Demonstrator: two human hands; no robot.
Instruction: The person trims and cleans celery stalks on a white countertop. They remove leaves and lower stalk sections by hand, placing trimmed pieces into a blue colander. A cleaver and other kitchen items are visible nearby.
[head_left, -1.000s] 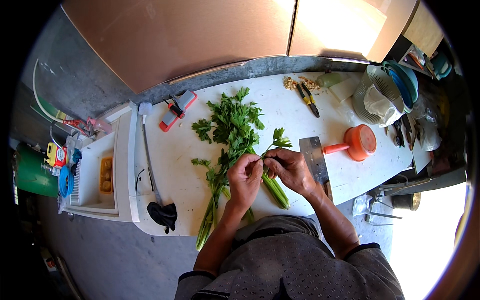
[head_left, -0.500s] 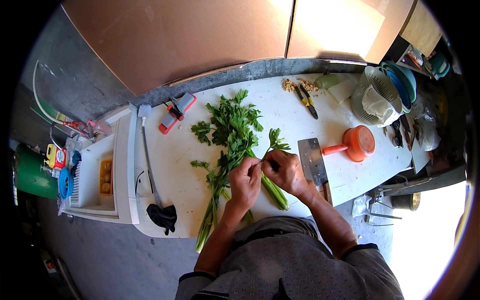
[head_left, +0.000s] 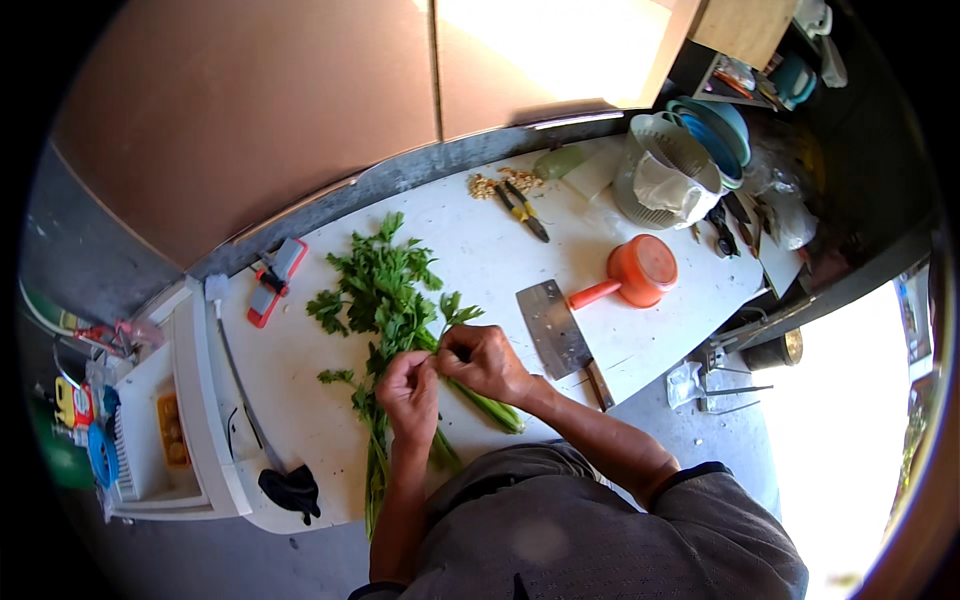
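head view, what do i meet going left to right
Yellow-and-red bottle → white sink → red-and-grey block → celery → cleaver → orange dipper → dark bucket.

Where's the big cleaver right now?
In the head view, the cleaver lies on the white table, to the right of the person's right hand, beside the handle of the orange pan.

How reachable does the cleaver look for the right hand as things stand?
Probably yes: the cleaver lies uncovered to the right of the right hand, with bare table between. That hand seems to be pinching a celery sprig, so it may need to let go first.
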